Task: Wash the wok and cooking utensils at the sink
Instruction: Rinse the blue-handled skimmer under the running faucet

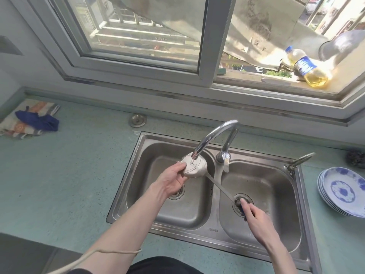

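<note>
A steel ladle (194,168) lies across the double sink (215,230), its bowl under the faucet (213,135) over the left basin. A thin stream of water runs into the bowl. My left hand (173,179) holds the bowl's left rim, fingers and thumb around it. The long handle slants down to the right over the divider. My right hand (256,216) grips the dark blue end of the handle above the right basin's drain. No wok shows in the sink.
A stack of blue-and-white plates (343,191) sits on the counter at the right, a dark scouring pad (355,158) behind it. A cloth and blue rag (33,120) lie far left. An oil bottle (305,69) and a metal bowl (343,44) stand on the windowsill.
</note>
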Motion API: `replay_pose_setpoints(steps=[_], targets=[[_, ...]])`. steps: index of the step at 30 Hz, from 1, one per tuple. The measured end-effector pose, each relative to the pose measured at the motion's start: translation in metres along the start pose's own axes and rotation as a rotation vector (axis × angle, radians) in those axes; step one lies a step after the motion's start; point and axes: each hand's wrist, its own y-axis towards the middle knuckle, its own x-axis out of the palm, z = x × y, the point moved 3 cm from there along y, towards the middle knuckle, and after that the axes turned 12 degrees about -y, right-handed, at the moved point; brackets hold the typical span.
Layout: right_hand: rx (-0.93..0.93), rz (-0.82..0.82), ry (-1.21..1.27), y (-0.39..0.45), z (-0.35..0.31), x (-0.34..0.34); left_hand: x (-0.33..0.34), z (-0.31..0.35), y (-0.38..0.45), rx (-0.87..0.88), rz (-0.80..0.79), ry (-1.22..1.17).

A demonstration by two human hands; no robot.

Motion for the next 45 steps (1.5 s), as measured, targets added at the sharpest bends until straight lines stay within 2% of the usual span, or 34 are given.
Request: replay_pose_setpoints(steps=[3,5,9,11,15,20,22,25,29,31,34,37,40,43,45], targets=[[0.034,0.095,0.017,0.001,0.005,0.006,-0.001,0.005,-0.003,-0.015,-0.058,0.072],[0.035,0.159,-0.002,0.0,0.002,0.006,0.0,0.003,-0.001,0.019,-0.016,0.13],[0.039,0.262,-0.109,-0.005,-0.014,0.003,-0.005,-0.002,0.01,0.201,0.233,0.109],[0.059,0.314,-0.167,-0.006,-0.019,0.003,-0.011,-0.002,0.01,0.306,0.311,0.182],[0.097,0.407,-0.203,-0.007,-0.026,0.004,-0.01,0.003,-0.001,0.622,0.336,0.855],[0.168,0.512,-0.248,-0.006,-0.024,-0.005,-0.003,-0.001,0.008,0.692,0.107,1.543],[0.168,0.561,-0.257,-0.006,-0.025,-0.01,-0.003,-0.003,0.012,0.717,0.049,1.721],[0.133,0.618,-0.262,-0.008,-0.029,-0.016,0.0,-0.01,0.015,0.715,-0.013,1.722],[0.126,0.623,-0.308,-0.011,-0.037,-0.015,0.018,-0.026,0.008,0.957,-0.206,1.836],[0.126,0.617,-0.327,-0.011,-0.04,-0.011,0.019,-0.028,0.008,0.937,-0.24,1.79],[0.133,0.609,-0.326,-0.011,-0.044,-0.01,0.012,-0.018,0.021,0.815,-0.217,1.638],[0.118,0.602,-0.303,-0.013,-0.045,-0.009,0.006,0.002,0.032,0.717,-0.056,1.469],[0.141,0.597,-0.279,-0.011,-0.046,-0.007,0.004,0.008,0.034,0.644,0.112,1.402],[0.149,0.587,-0.252,-0.009,-0.057,-0.005,0.01,-0.009,0.015,0.816,0.343,1.391],[0.146,0.586,-0.243,-0.009,-0.064,-0.006,0.017,-0.025,0.003,0.924,0.371,1.443]])
